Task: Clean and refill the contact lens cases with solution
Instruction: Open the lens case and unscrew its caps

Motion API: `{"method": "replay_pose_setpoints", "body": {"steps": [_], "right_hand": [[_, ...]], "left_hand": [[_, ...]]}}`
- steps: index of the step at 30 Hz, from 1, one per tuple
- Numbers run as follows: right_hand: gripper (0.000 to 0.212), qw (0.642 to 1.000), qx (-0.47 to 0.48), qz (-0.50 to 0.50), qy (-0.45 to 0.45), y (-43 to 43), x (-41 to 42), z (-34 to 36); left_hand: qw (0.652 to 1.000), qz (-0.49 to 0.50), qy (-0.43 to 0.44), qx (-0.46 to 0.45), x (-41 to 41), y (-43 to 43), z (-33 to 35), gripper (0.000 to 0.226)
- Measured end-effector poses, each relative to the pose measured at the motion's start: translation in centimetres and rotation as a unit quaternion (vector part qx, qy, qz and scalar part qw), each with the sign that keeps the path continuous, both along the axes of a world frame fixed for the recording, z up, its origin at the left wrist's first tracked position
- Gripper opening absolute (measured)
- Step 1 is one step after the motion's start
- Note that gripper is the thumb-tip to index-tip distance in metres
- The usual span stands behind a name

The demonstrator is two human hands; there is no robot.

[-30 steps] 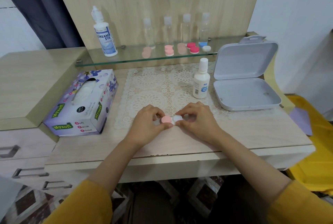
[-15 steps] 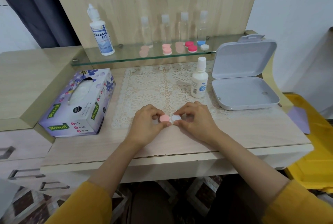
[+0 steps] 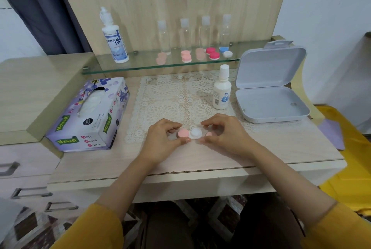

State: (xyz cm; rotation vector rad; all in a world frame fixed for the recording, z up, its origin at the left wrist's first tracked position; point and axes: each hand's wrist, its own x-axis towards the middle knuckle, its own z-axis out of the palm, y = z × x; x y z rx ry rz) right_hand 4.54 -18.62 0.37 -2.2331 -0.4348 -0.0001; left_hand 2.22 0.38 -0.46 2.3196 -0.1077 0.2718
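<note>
My left grip (image 3: 164, 140) is closed in a pinch: thumb and curled fingers hold the lens case (image 3: 195, 133) by its left end, where the screwed-on cap (image 3: 183, 133) sits pink and in place. My right grip (image 3: 226, 136) is also pinched tight, thumb below and fingers arched above, round a loose cap (image 3: 209, 134) just beside the case's right well, which shows white and uncovered. The picture is blurred there, so I cannot tell whether that cap touches the well.

The case lies at the front edge of the lace mat (image 3: 170, 96), about midway along the desk (image 3: 281, 148). Between my wrists and the desk's front edge runs a strip of bare wood. Behind my hands the mat lies open up to the small solution bottle (image 3: 221, 88), which stands upright near the mat's back right corner, just beside the open grey box (image 3: 269, 106) at the desk's right edge. The tissue box (image 3: 86, 116) fills the left edge, near my left grip but apart from it. On the glass shelf (image 3: 140, 66) at the back stand the large solution bottle (image 3: 114, 38), four clear bottles (image 3: 184, 34) and spare cases (image 3: 212, 53).
</note>
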Motion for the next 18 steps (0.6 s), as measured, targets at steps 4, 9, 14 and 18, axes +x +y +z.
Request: {"method": "replay_pose_setpoints", "body": {"steps": [4,9,14,18], "right_hand": [[0.041,0.999,-0.051,0.014,0.008,-1.3,-0.3,0.4],[0.015,0.995,-0.09,0.02,-0.027,-1.4,-0.3,0.5],[0.016,0.995,-0.079,0.02,-0.053,-0.9,-0.2,1.0],[0.027,0.99,-0.101,0.066,-0.075,0.4,0.4,1.7]], "left_hand": [[1.0,-0.011,0.01,-0.002,-0.2,0.3,0.1,0.05],[1.0,-0.024,0.014,-0.01,-0.5,0.7,0.1,0.045],[0.999,-0.034,0.008,-0.004,-0.8,0.7,-0.2,0.037],[0.999,-0.029,-0.018,0.008,-0.8,0.5,-0.5,0.032]]}}
